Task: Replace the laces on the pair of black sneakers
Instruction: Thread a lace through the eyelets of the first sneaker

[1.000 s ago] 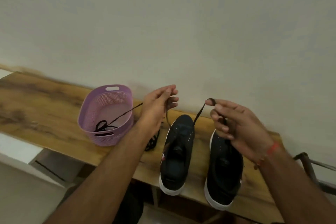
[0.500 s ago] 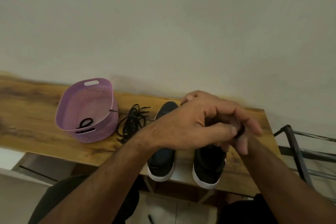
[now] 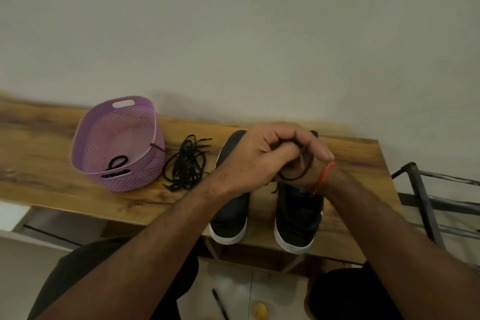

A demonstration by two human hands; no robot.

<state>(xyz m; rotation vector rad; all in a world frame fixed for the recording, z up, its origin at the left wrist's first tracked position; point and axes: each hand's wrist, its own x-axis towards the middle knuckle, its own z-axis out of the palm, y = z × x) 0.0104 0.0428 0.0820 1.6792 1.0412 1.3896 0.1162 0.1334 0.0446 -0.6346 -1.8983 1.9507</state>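
Two black sneakers with white soles stand side by side on the wooden table [image 3: 39, 143]: the left sneaker [image 3: 230, 218] and the right sneaker [image 3: 298, 218], heels toward me. My left hand [image 3: 257, 158] lies over my right hand [image 3: 315, 163] above the shoes, and both are closed on a black lace [image 3: 298, 174] that loops around the fingers. A loose pile of black laces [image 3: 188, 163] rests on the table left of the shoes. Another lace [image 3: 118, 162] lies in the purple basket [image 3: 104, 135] and hangs over its rim.
A wall rises right behind the table. A dark metal rack [image 3: 426, 195] stands at the right, past the table's end. On the floor below lie a pen [image 3: 220, 304] and a small yellow object [image 3: 261, 310]. My knees are under the table's front edge.
My hands were apart with the lace stretched between them; they have come together over the shoes, with the lace gathered in them. The view has shifted, and the lace pile now shows.
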